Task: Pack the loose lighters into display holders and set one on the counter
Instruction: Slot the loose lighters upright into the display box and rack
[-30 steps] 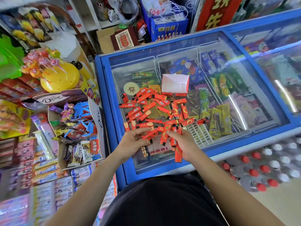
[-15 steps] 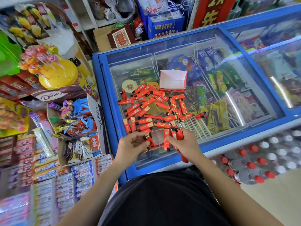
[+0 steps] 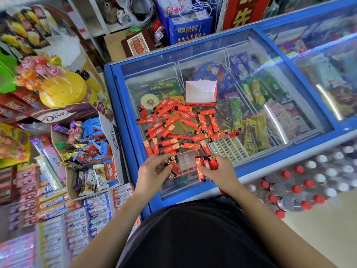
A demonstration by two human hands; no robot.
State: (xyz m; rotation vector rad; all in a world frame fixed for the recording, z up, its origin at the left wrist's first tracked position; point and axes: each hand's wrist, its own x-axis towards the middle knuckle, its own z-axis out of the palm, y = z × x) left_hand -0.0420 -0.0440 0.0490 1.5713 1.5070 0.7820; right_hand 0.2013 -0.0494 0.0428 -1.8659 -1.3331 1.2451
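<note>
Several loose red lighters (image 3: 173, 122) lie scattered on the glass lid of a blue freezer (image 3: 212, 55). A red display holder (image 3: 185, 163) with a white slotted insert sits at the near edge, a few lighters standing in its left side. My left hand (image 3: 154, 173) pinches a lighter at the holder's left end. My right hand (image 3: 220, 171) grips a bunch of red lighters (image 3: 204, 165) just right of the holder. A second, empty red-and-white holder (image 3: 201, 93) stands farther back. A loose white slotted insert (image 3: 228, 147) lies to the right.
A Dove carton (image 3: 87, 144) of sweets and a yellow lollipop stand (image 3: 61, 89) sit to the left. Red-capped bottles (image 3: 309, 180) are stacked at the right, below the freezer. Shelves and boxes stand behind the freezer.
The red holder now lies uncovered between my hands. My left hand has come down to its left end with a lighter. My right hand still holds its bunch.
</note>
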